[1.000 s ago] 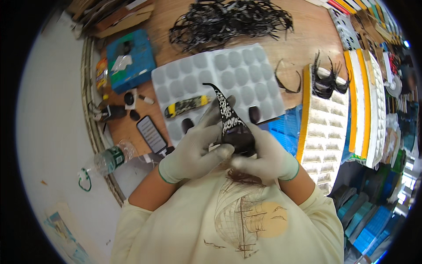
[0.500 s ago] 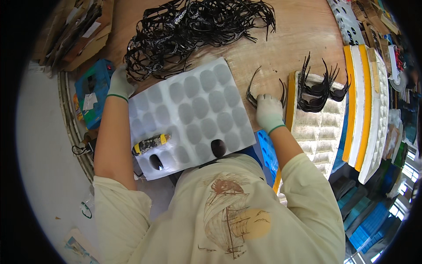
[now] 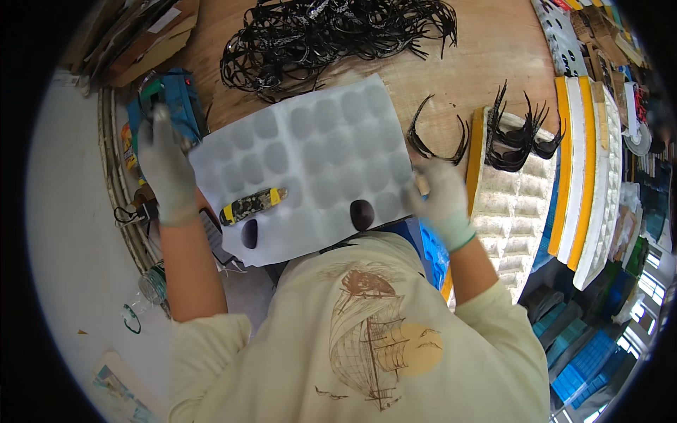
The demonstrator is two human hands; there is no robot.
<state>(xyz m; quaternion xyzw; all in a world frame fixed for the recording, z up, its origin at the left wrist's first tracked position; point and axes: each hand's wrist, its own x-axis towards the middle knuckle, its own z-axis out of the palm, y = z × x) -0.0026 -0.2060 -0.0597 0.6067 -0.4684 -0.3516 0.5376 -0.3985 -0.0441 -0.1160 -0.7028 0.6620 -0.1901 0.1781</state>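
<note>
My left hand [image 3: 167, 166], in a white glove, is raised at the left of a white sheet [image 3: 326, 236], with its blurred fingers stretched out and nothing in them. The sheet shows rows of grey oval marks. Two dark oval lenses [image 3: 362, 215] and a dark, patterned bar with yellow bands [image 3: 252, 206] lie on it. My gloved right hand [image 3: 446, 203] is at the sheet's right edge; motion smears its fingers, so what they hold, if anything, is unclear. Just beyond it lies a black curved piece like a glasses frame [image 3: 438, 154].
A tangled heap of black frame-like pieces [image 3: 331, 46] covers the far table. More black frames [image 3: 518, 141] rest on a white foam tray with a yellow edge [image 3: 511, 211]. Further right stand more foam trays [image 3: 582, 176]. A blue box [image 3: 185, 106] and cardboard [image 3: 148, 42] are at left.
My left hand has come off the far left side, back toward me. My right hand has left the black frame and moved nearer. The view has shifted slightly.
</note>
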